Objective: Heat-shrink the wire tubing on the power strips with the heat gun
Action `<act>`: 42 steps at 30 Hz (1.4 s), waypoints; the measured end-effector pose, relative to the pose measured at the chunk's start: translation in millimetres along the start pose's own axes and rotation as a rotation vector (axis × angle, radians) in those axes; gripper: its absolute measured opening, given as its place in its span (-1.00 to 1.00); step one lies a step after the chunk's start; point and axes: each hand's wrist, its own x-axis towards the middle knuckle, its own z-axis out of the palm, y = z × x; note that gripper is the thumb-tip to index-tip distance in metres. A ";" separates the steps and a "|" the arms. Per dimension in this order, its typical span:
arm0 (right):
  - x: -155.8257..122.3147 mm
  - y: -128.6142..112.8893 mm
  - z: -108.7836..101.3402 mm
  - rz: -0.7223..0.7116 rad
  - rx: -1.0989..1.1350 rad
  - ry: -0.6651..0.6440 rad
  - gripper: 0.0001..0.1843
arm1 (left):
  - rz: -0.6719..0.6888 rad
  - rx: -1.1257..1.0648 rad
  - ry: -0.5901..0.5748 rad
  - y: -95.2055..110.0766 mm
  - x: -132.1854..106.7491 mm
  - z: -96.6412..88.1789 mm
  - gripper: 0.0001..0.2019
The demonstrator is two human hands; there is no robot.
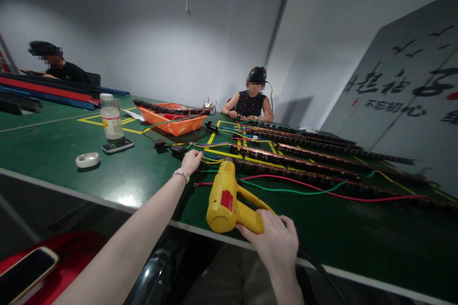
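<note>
My right hand [274, 238] is wrapped round the handle of a yellow heat gun [223, 198], whose nozzle points away from me at a bundle of coloured wires [211, 157]. My left hand [191, 161] reaches forward with a bracelet on the wrist, and its fingers are curled on those wires just left of the nozzle. Long dark power strips [304, 157] with copper bars lie in rows beyond, with red and green wires [304, 189] trailing to the right across the green table [53, 152].
An orange tray [171, 121], a plastic bottle [110, 119], a phone on the table [117, 145] and a white tape roll [88, 159] lie to the left. One person [250, 100] sits opposite, another [59, 64] at far left. A second phone [25, 271] rests on something red near me.
</note>
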 end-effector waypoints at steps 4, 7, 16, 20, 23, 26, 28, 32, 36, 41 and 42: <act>0.2 0.4 -0.6 0.002 0.000 -0.003 -0.45 | 0.074 -0.164 0.117 3.4 -2.1 -0.1 -0.70; -0.2 0.4 -0.5 -0.002 -0.005 0.002 -0.45 | 0.120 -0.280 0.163 6.0 -4.0 -0.1 -0.75; 2.5 -13.0 7.5 -0.012 -0.024 0.038 -0.46 | 0.180 -0.568 0.183 4.0 -0.8 2.1 -0.86; 5.1 -19.0 9.4 -0.012 0.000 0.035 -0.43 | 0.090 -0.610 0.157 -0.9 3.4 5.5 -0.80; 7.1 -23.8 11.5 -0.012 0.040 0.026 -0.42 | 0.040 -0.619 0.137 -4.6 6.1 7.7 -0.84; 10.0 -31.2 15.7 -0.012 0.064 0.005 -0.41 | 0.031 -0.616 0.145 -5.9 6.5 7.7 -0.83; 12.3 -37.3 19.0 -0.014 0.076 0.001 -0.41 | 0.034 -0.605 0.150 -5.2 5.8 7.0 -0.84; 16.3 -50.6 24.3 -0.015 0.115 0.002 -0.39 | 0.020 -0.600 0.153 -3.0 5.2 5.8 -0.85; 19.4 -61.2 26.9 0.000 0.134 -0.030 -0.34 | -0.042 -0.606 0.078 -3.2 7.7 3.8 -0.79; 21.6 -65.3 29.0 -0.004 0.152 -0.052 -0.33 | -0.053 -0.613 0.042 -6.4 7.6 -0.9 -0.67; 21.7 -65.4 29.4 -0.008 0.153 -0.054 -0.32 | -0.053 -0.614 0.040 -7.2 7.2 -1.7 -0.66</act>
